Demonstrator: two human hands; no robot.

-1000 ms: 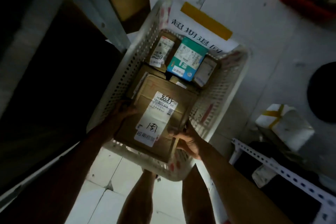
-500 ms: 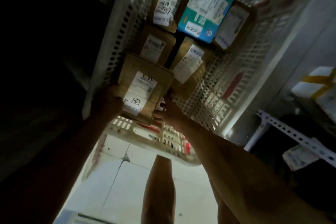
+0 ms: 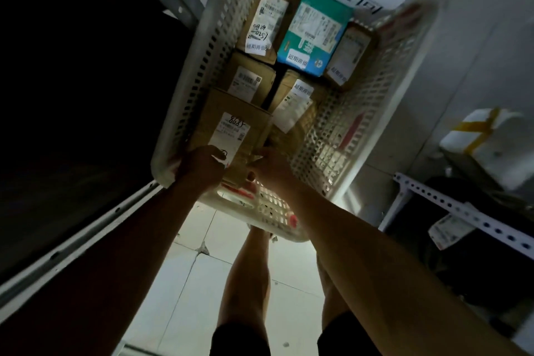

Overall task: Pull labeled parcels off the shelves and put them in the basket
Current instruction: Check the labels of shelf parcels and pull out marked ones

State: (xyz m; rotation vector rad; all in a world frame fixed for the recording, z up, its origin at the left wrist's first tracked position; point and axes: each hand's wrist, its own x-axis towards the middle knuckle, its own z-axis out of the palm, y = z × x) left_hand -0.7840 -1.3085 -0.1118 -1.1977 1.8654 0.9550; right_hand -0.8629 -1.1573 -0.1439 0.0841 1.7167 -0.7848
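**Both hands on a brown parcel at the basket's near end**

Both forearms reach straight ahead, toward 12 o'clock. The left hand (image 3: 202, 166) curls over the near left corner of the cardboard parcel (image 3: 234, 127); the right hand (image 3: 270, 166) grips its near right edge. The parcel lies inside the white basket (image 3: 185, 89), at its 6 o'clock end, label up, long axis running from 6 toward 12 o'clock.

Basket (image 3: 185, 113) stands on floor (image 3: 202, 277) between shelves (image 3: 462, 208). Parcels lie inside; nearest parcel (image 3: 231, 127) sits at its near-left corner.
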